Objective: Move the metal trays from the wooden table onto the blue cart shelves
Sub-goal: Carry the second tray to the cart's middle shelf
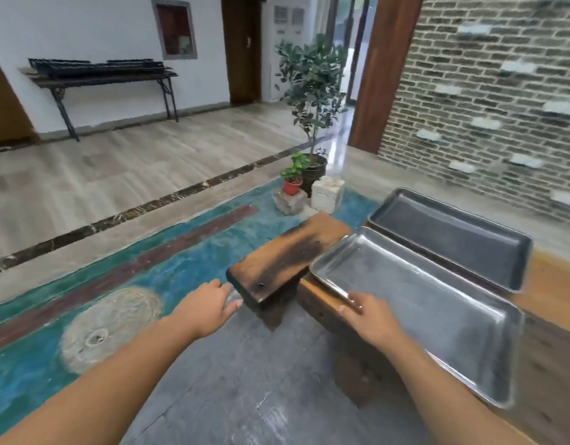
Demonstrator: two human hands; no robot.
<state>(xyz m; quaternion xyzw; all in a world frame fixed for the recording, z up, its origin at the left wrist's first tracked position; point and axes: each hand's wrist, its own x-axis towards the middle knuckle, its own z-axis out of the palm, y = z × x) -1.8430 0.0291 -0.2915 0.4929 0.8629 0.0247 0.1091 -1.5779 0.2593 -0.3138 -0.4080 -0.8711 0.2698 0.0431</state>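
Two empty metal trays lie side by side on the wooden table [553, 358] at the right. The near tray [415, 303] is shiny, and its left corner juts past the table's edge. The far tray [453, 239] is darker and lies behind it. My right hand [370, 319] grips the near tray's left rim, thumb on top. My left hand [210, 306] hangs in the air beside a wooden bench [287, 258], fingers relaxed and holding nothing. No blue cart is in view.
The bench stands just left of the table. Beyond it stand potted plants [309, 101], a red pot [291, 186] and stone blocks [327, 194]. A teal painted floor spreads left. A dark side table [104, 77] stands against the far white wall; a brick wall rises at right.
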